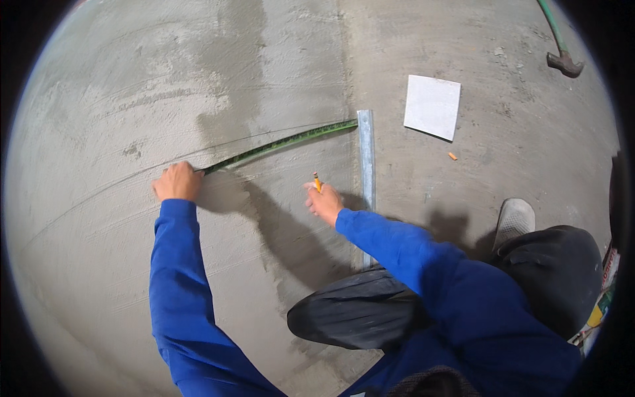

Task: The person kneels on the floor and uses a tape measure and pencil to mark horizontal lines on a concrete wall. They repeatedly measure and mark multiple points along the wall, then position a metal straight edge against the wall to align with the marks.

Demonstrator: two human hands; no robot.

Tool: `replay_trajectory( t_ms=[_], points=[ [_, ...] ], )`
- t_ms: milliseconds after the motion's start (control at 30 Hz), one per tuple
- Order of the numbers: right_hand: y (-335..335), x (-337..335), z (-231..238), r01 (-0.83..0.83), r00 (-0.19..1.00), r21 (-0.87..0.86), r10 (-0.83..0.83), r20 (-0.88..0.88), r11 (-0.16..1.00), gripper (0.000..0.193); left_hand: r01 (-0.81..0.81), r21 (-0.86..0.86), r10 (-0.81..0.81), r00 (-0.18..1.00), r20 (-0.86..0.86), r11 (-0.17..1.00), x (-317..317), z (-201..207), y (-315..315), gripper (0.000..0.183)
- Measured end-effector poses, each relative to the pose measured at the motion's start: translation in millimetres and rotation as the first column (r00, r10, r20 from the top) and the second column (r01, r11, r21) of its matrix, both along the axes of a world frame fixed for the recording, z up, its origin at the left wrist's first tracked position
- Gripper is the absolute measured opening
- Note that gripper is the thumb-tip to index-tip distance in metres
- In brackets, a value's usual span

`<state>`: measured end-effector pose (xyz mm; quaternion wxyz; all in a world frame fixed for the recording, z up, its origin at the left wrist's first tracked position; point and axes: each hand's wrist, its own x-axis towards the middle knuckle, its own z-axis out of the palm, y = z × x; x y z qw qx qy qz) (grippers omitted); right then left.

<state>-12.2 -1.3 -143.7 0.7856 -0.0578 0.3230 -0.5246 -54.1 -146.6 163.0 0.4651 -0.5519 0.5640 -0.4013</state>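
Note:
A green tape measure blade (284,142) stretches across the rough grey plaster in a slight arc. My left hand (177,182) is closed at its left end, against the plaster; whatever part of the tape lies under the fingers is hidden. The blade's far end meets the top of a narrow metal channel (366,152). Below the blade, apart from it, my right hand (324,202) grips a yellow pencil (317,182) with its eraser end pointing up. The pencil's tip is hidden by the hand.
Right of the channel, a white square tile or sheet (432,107) lies by a small orange piece (452,156). A hammer (564,63) with a green handle is at the far right. My shoe (514,220) rests nearby. A thin line (132,175) curves across the plaster.

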Motion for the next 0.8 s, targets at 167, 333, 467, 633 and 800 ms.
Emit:
replay_trajectory(
  t_ms=[167, 333, 467, 633, 800],
  points=[
    [0.6, -2.4, -5.3, 0.005, 0.997, -0.056, -0.009, -0.083, 0.998, 0.036, -0.053, 0.006, 0.053, 0.998, 0.045, 0.999, -14.7, -6.3, -18.1, 0.032],
    [4.4, -6.1, -10.3, 0.017, 0.99, -0.05, -0.024, -0.142, 0.999, 0.031, -0.073, -0.014, 0.074, 0.99, 0.121, 0.997, -37.3, -13.2, -25.4, 0.032],
    [4.4, -4.8, -13.5, 0.014, 0.991, -0.04, -0.019, -0.136, 0.999, 0.03, -0.076, -0.024, 0.079, 0.985, 0.152, 0.997, -43.9, -17.1, -26.2, 0.024],
    [1.6, -4.5, -18.2, 0.002, 0.983, -0.038, -0.009, -0.185, 0.999, 0.032, -0.077, -0.049, 0.083, 0.986, 0.146, 0.996, -43.4, -18.6, -26.5, 0.021],
    [1.8, -6.9, -15.0, 0.022, 0.974, -0.055, -0.034, -0.223, 0.998, 0.032, -0.072, -0.034, 0.076, 0.987, 0.142, 0.997, -44.1, -18.6, -25.1, 0.021]
  ],
)
